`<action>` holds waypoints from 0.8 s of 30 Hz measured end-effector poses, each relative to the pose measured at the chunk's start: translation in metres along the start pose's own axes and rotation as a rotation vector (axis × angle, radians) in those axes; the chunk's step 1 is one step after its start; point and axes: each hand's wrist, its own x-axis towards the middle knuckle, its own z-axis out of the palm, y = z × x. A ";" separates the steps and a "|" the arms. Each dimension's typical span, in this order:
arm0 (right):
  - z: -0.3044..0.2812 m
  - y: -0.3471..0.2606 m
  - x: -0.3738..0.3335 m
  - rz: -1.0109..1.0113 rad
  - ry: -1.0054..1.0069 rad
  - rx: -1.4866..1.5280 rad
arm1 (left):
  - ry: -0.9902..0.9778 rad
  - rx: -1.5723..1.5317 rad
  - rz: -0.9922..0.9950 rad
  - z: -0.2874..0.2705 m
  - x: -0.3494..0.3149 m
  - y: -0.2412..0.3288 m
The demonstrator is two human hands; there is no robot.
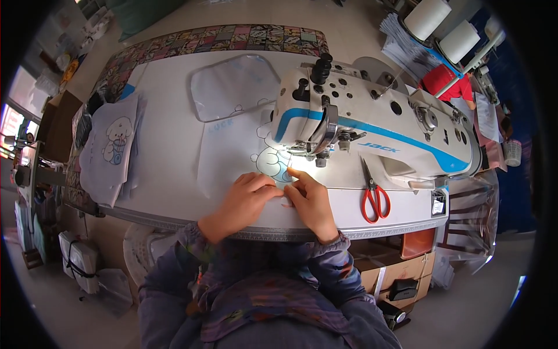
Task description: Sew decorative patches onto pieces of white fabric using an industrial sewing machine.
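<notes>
A pale fabric panel (224, 154) printed with a cartoon animal lies on the sewing table, its far part running under the head of the white and blue sewing machine (372, 125). My left hand (245, 200) is closed on the panel's near edge, fingers pressed together. Close beside it, my right hand (311, 203) pinches the same edge with thumb and forefinger, just in front of the lit needle area. The fingertips hide part of that edge. To the right of my right hand lie red-handled scissors (376, 203), blades pointing away from me.
Printed cut pieces (107, 145) are stacked at the left. A grey-bordered translucent panel (232, 84) lies behind the work. White thread cones (427, 18) stand at the far right. Below the table is a cardboard box (421, 267). A person in red (447, 82) sits beyond the machine.
</notes>
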 end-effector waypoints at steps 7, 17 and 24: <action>-0.001 -0.006 0.014 0.066 -0.002 0.077 | 0.013 -0.112 -0.031 0.001 0.016 -0.017; -0.002 -0.010 0.020 0.054 -0.020 -0.055 | -0.020 0.011 0.002 0.003 0.042 -0.042; 0.001 -0.008 0.020 0.034 -0.016 -0.084 | -0.036 0.134 0.020 0.002 0.054 -0.045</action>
